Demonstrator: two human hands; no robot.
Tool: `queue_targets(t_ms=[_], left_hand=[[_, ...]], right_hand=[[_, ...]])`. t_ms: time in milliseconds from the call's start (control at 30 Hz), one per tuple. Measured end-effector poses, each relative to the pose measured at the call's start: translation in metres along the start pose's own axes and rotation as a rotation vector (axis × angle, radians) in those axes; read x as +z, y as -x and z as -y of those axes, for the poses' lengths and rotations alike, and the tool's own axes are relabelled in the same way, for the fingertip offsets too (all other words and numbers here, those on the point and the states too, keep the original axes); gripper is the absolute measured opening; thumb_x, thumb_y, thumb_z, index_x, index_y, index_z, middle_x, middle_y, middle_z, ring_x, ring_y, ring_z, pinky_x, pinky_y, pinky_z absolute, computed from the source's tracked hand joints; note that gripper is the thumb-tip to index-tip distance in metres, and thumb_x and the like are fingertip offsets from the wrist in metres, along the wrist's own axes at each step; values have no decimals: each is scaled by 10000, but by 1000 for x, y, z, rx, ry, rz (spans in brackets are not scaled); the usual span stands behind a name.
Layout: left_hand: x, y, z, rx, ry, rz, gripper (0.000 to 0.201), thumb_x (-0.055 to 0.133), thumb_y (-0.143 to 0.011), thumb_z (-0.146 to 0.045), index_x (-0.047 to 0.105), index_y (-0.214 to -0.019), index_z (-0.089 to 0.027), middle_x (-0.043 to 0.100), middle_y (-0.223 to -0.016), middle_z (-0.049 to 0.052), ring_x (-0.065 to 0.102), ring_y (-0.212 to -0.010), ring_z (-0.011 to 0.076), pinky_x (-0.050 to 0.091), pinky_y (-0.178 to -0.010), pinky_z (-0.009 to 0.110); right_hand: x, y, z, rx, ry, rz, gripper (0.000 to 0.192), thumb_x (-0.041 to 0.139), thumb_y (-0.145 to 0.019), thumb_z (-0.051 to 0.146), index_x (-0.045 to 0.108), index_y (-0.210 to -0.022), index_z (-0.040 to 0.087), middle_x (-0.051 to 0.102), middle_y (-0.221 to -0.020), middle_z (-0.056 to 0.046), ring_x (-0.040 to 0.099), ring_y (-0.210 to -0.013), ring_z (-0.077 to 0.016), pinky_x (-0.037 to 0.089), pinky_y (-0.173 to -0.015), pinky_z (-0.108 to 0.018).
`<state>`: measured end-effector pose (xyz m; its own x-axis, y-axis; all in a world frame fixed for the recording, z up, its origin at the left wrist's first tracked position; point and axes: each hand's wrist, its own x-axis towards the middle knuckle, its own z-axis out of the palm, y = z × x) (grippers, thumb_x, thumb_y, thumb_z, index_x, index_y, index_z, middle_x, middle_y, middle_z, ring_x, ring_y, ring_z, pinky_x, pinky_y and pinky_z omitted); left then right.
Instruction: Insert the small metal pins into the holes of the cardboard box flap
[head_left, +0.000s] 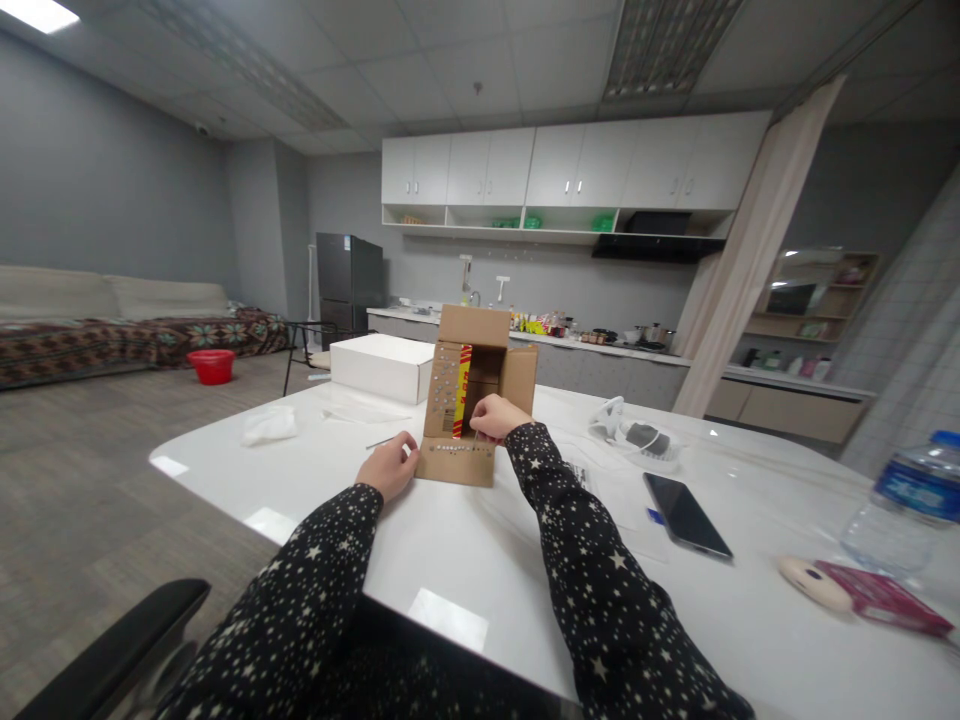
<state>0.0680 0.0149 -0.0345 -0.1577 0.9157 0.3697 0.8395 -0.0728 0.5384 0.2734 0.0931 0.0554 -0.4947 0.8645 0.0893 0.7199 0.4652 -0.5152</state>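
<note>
While hands (442, 440) flank it, cardboard box (474, 395) sits between.

Matt cardboard on a glossy white table

At the frame's centre the box (474, 400) is plain brown cardboard, matt, with a shiny red and yellow strip inside; the white table (480, 550) beneath is smooth and glossy, throwing back the ceiling lights. Both sleeves at lower centre are soft black cloth printed with pale stars. At right, the phone (686, 514) has a glassy black face, the bottle (904, 500) is clear plastic. The white box (381, 367) at centre left looks like smooth matt card. The floor at left is dull grey carpet.
</note>
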Motion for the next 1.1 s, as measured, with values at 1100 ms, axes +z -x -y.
queue_targets(t_ms=[1100], left_hand=[[-2,0,-2,7,-12,10,168,409,-791,-344,516,-844,-226,606,-573,-35,555,-559,133,379,-601,250]], right_hand=[[17,-12,-14,42,11,244,81,595,-631,159,580,-709,147,635,-547,-2,556,-428,-82,455,-435,-163]])
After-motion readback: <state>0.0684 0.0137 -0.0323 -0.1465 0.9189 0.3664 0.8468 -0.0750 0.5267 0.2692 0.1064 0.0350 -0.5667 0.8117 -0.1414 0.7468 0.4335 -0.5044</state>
